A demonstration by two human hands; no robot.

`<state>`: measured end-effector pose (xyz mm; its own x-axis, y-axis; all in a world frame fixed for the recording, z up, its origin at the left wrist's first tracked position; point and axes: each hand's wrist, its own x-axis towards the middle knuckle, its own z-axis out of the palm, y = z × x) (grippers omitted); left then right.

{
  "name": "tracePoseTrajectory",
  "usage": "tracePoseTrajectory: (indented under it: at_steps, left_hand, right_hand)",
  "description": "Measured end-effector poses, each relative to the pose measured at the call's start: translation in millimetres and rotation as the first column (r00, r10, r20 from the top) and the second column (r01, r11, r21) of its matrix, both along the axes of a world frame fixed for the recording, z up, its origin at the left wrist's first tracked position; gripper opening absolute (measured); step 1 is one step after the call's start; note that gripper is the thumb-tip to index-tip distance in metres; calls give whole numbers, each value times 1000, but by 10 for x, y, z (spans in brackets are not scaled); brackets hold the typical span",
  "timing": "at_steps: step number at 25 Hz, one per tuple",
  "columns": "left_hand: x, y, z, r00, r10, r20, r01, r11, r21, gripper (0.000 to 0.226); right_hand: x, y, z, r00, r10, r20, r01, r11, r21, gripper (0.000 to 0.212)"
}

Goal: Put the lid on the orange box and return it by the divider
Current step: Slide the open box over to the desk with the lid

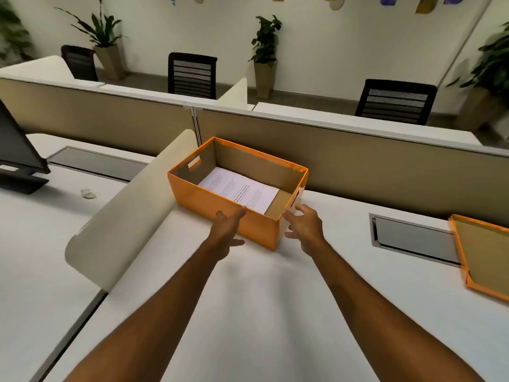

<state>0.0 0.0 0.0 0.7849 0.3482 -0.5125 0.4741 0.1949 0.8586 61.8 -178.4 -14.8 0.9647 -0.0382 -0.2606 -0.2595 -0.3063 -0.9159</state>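
An open orange box [203, 198] stands on the white desk against the tan back partition, beside the cream curved divider [132, 216]. White printed paper [238, 190] lies inside it. My left hand [227, 230] rests against the box's near long side, fingers spread. My right hand [304, 226] is at the box's near right corner, fingers apart, holding nothing. The orange lid [484, 260] lies upside down at the desk's right edge, partly cut off by the frame.
A grey cable hatch [413, 238] is set into the desk between box and lid. A monitor [19, 158] stands at far left, with a crumpled scrap [88, 193] near it. Chairs and potted plants stand beyond the partition [358, 161].
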Motion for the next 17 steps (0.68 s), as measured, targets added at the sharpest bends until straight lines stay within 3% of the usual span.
tracePoseTrajectory:
  at_steps: [3,6,10,17]
  left_hand:
    - [242,13,-74,998,35,-49,-42,985,-168,79]
    - [441,-36,-125,999,51,-16,-53,977,-206,61]
    - [594,-91,-154,991,128,-49,-136,962,-236,47]
    - [614,-104,-184,971,231,-63,-239,948,-210,43]
  right_hand:
    - [170,137,-74,991,-85,-102,97,988,118,17]
    - [240,213,-120,987,-87,-131,103,988,116,13]
    - [287,195,-184,984,-111,-139,126,987,100,20]
    - [248,120,-171,982,-41,-187,73,983,167,42]
